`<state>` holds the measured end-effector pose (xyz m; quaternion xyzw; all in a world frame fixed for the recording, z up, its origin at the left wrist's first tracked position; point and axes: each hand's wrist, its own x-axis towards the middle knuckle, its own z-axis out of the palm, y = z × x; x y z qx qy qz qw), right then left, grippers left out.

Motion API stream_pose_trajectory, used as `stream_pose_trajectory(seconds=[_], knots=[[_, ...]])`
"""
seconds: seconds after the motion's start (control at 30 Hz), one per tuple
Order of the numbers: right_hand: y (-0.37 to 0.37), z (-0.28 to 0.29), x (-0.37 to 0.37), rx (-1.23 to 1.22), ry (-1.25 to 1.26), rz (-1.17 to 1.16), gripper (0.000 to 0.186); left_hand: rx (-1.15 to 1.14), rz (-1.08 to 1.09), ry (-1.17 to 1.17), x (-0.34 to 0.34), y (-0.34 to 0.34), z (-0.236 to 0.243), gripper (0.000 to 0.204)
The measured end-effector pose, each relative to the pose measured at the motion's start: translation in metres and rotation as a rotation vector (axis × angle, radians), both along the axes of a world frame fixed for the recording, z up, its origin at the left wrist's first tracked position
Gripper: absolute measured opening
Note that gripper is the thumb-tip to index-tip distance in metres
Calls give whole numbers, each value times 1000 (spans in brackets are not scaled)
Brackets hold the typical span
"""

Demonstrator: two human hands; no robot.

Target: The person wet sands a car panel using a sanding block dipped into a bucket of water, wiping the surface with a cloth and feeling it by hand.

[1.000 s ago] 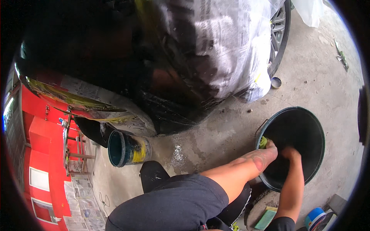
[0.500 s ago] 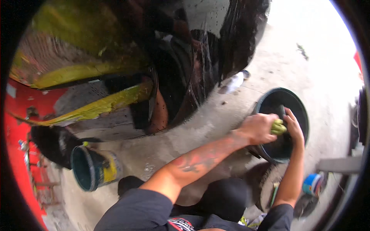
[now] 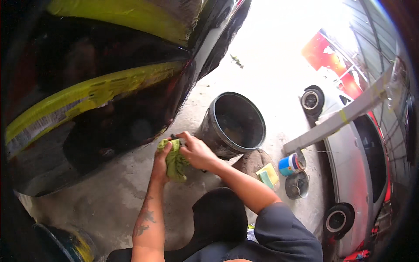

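Observation:
My left hand point(image 3: 160, 165) is closed around a crumpled yellow-green cloth point(image 3: 176, 166), which hangs below the fingers. Right beside it, my right hand point(image 3: 198, 153) closes on a small dark object point(image 3: 174, 137) whose kind I cannot make out; it touches the top of the cloth. Both hands are in front of the black vehicle body point(image 3: 109, 126), which carries yellow-green masking strips point(image 3: 100, 89). A dark bucket point(image 3: 214, 133), with some murky liquid at the bottom, stands just beyond my right hand.
A stump-like block point(image 3: 253, 161) bears a yellow and green pad point(image 3: 267, 175). A blue can point(image 3: 288, 165) and a small metal pail point(image 3: 297, 185) stand to the right. Farther right are a grey beam point(image 3: 336, 120) and a silver car point(image 3: 345, 161). Another bucket point(image 3: 65, 244) is lower left.
Both hands have come out of the dark bucket and moved left to the vehicle body, carrying the cloth and the dark object. My view has turned right, bringing the silver car into sight.

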<state>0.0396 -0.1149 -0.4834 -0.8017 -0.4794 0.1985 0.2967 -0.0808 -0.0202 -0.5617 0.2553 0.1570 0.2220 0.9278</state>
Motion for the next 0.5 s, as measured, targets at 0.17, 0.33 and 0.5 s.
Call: stream_pose_trajectory(seconds=[0.17,0.33,0.5], knots=[[15,-15,-29,53,-66,17,42,-19,20,-21,-25,16,-10,47],[20,-19,-30,-79,343,-167,42,96,-23,107,-36,21,-7,57],[14,-51,-13,154,509,-82,41,165,33,69,-33,19,-8,57]])
